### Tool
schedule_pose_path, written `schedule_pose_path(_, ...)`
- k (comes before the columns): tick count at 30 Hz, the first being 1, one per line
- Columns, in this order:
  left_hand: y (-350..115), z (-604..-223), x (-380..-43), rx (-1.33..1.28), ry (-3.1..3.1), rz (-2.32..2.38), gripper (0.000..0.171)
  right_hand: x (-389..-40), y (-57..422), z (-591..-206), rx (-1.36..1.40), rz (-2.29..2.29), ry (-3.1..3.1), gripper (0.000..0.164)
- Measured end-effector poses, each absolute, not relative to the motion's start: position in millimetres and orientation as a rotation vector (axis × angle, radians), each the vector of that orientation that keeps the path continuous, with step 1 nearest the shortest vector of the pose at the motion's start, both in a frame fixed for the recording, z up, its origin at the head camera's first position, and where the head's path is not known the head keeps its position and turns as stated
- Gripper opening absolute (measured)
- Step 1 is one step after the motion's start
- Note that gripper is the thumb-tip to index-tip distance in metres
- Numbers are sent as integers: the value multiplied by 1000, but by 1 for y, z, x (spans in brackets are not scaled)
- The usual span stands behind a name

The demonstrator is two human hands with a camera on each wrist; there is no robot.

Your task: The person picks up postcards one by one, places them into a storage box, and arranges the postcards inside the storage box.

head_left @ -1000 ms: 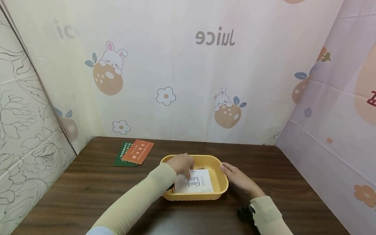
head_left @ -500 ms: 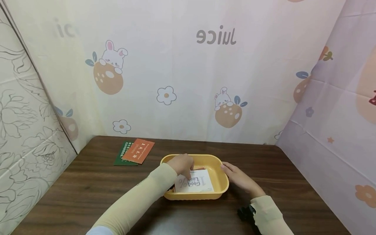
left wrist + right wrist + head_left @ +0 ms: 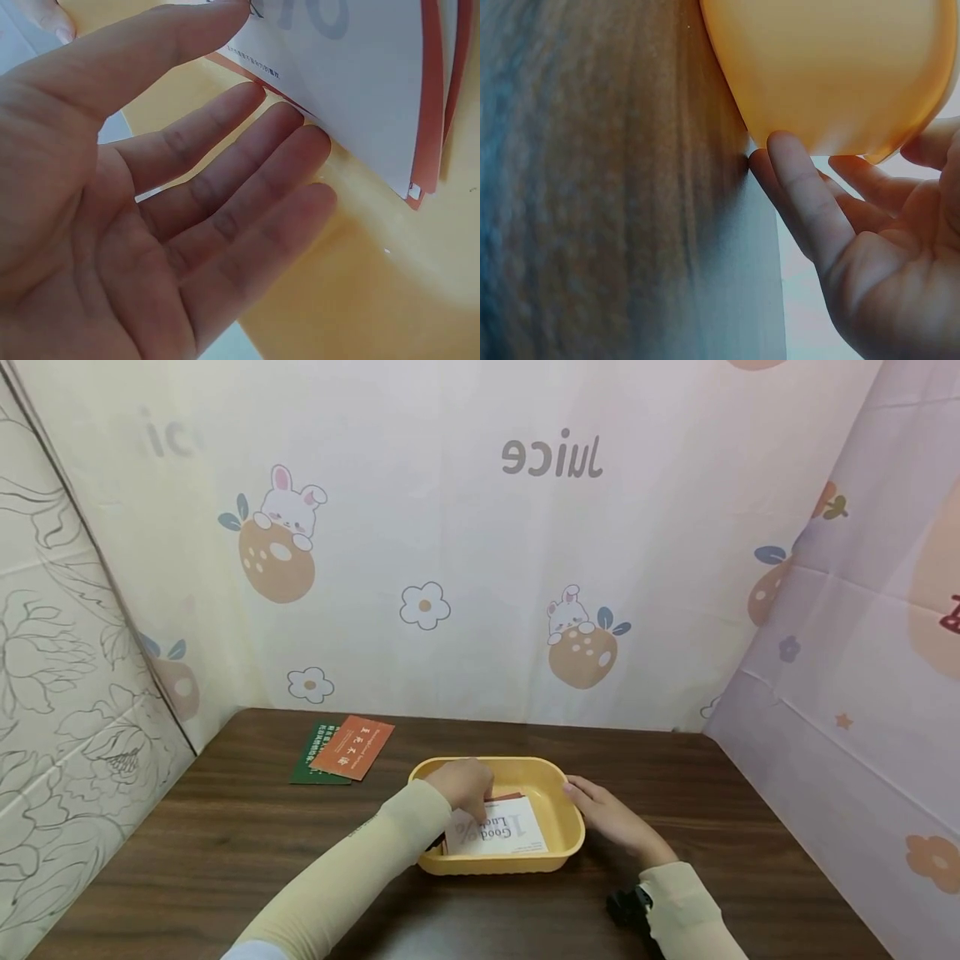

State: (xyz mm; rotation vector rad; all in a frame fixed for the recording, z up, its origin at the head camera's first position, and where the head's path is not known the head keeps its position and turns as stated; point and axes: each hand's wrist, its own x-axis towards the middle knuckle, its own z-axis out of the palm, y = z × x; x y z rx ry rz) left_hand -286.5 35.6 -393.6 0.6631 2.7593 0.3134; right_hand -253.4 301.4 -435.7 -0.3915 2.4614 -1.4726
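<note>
My left hand [image 3: 467, 787] reaches into a yellow plastic tray [image 3: 557, 827]. Its thumb lies on the face of a white card [image 3: 517, 831] printed "Good Luck", while the other fingertips meet the card's edge in the left wrist view. Red-orange cards [image 3: 429, 150] lie beneath the white one, so the hand pinches a small stack. My right hand [image 3: 611, 810] steadies the tray's right end from outside. In the right wrist view its fairly straight fingers [image 3: 799, 180] touch the tray's outer wall, with the thumb near the rim.
An orange card [image 3: 354, 747] overlaps a green card [image 3: 307, 768] on the dark wooden table [image 3: 225, 843], left of the tray and farther back. Patterned curtains [image 3: 487, 543] rise behind the table and along both sides.
My left hand and the white card have shifted slightly toward me, and more red card edge shows behind the white one. The right hand keeps its place at the tray.
</note>
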Motion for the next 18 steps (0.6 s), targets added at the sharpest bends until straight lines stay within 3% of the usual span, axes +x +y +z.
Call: schedule_pose_path(18, 21, -369, -293, 818, 2769, 389, 36, -252, 302, -434, -450, -1515, 2410, 60)
